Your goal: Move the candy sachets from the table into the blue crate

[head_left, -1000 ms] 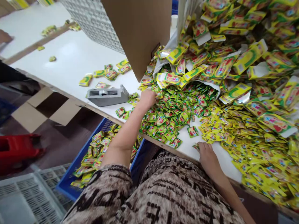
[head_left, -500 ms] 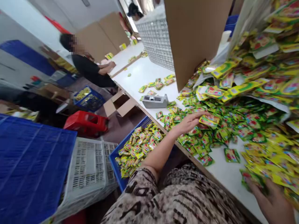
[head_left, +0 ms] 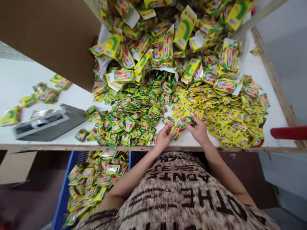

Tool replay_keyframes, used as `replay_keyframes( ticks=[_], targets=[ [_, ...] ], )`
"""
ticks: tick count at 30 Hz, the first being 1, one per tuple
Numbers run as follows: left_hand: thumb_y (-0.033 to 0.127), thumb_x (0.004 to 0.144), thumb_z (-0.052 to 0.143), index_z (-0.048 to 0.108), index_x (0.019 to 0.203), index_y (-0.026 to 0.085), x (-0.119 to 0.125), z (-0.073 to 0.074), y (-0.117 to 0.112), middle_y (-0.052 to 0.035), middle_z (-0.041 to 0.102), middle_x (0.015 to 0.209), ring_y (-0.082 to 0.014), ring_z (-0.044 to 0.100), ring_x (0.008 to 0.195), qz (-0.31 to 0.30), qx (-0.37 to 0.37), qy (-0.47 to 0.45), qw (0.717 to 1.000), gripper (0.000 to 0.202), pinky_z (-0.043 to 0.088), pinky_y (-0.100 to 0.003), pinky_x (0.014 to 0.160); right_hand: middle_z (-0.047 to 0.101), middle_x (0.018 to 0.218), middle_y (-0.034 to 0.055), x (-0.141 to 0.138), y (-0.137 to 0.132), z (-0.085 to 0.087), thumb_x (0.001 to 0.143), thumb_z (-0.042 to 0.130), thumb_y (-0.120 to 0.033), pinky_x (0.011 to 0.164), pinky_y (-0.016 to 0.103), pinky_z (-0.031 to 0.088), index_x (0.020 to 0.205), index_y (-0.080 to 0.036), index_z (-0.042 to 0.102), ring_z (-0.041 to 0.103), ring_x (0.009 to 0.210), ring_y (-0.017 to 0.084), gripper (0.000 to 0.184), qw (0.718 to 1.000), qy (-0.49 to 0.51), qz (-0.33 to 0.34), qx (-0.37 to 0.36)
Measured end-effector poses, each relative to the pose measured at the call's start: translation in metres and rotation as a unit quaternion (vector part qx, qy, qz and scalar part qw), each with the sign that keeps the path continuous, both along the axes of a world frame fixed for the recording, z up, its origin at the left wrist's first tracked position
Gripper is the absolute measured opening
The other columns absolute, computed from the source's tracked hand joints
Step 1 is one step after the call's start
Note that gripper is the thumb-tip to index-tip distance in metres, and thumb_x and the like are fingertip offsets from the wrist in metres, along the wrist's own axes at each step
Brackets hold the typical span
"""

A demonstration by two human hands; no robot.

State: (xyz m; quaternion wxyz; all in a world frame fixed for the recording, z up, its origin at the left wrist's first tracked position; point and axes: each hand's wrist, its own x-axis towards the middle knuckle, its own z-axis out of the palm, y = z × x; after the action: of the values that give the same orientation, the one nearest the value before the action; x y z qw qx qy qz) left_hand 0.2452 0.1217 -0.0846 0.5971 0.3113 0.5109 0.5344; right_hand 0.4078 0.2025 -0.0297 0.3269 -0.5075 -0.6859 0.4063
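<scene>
Just right of and below the frame's centre, I see the left hand [head_left: 165,136] pinching a small yellow-and-green printed cardboard box [head_left: 177,130], which sits at its fingertips, between both hands. The right hand [head_left: 198,130] has thumb and fingers together on a shiny green plastic packet [head_left: 187,120] at the box's upper end; whether it is partly inside, I can't tell.

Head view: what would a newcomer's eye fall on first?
Probably the heap of yellow boxes at the back of the table. In front lie green packets on the left, yellow packets on the right. Near the front edge, the left hand holds a small box, the right hand a green sachet.
</scene>
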Motion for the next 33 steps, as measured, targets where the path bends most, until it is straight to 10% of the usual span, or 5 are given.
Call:
replay_keyframes(
  ticks=[7,12,20,33],
  targets=[
    [0.034,0.075,0.071,0.056,0.101,0.018,0.004,0.011,-0.01,-0.0044,0.064,0.099,-0.0174,0.059,0.095,0.004,0.004,0.035,0.999,0.034,0.044,-0.028,0.09,0.064,0.084,0.0031,0.004,0.008,0.016,0.08,0.058,-0.021,0.071,0.028,0.041,0.088,-0.017,0.067,0.057,0.078,0.018,0.012,0.977,-0.126,0.167,0.023],
    [0.037,0.076,0.071,0.057,0.095,0.016,-0.004,0.017,-0.005,-0.0033,0.062,0.091,-0.0183,0.056,0.091,-0.114,0.028,0.046,0.992,0.032,0.043,-0.027,0.085,0.067,0.09,0.0041,-0.003,0.017,0.035,0.086,0.058,-0.021,0.075,0.029,0.043,0.099,-0.019,0.069,0.06,0.085,0.019,0.016,0.93,-0.137,0.339,0.031],
    [0.04,0.072,0.077,0.057,0.11,0.014,-0.013,0.014,-0.003,-0.006,0.062,0.108,-0.02,0.054,0.102,-0.117,0.027,0.0,0.993,0.05,0.041,-0.029,0.093,0.061,0.099,0.01,-0.016,0.012,0.014,0.094,0.05,-0.02,0.081,0.034,0.048,0.105,-0.018,0.064,0.058,0.093,0.021,0.019,0.925,-0.093,0.325,0.174],
    [0.044,0.072,0.075,0.062,0.098,0.015,-0.002,0.021,-0.004,-0.0043,0.065,0.097,-0.019,0.056,0.092,-0.045,0.011,0.046,0.998,0.041,0.044,-0.029,0.088,0.065,0.094,0.0073,-0.017,0.012,0.012,0.086,0.066,-0.028,0.085,0.039,0.047,0.094,-0.022,0.072,0.058,0.094,0.023,0.011,0.957,-0.099,0.234,0.142]
  ],
)
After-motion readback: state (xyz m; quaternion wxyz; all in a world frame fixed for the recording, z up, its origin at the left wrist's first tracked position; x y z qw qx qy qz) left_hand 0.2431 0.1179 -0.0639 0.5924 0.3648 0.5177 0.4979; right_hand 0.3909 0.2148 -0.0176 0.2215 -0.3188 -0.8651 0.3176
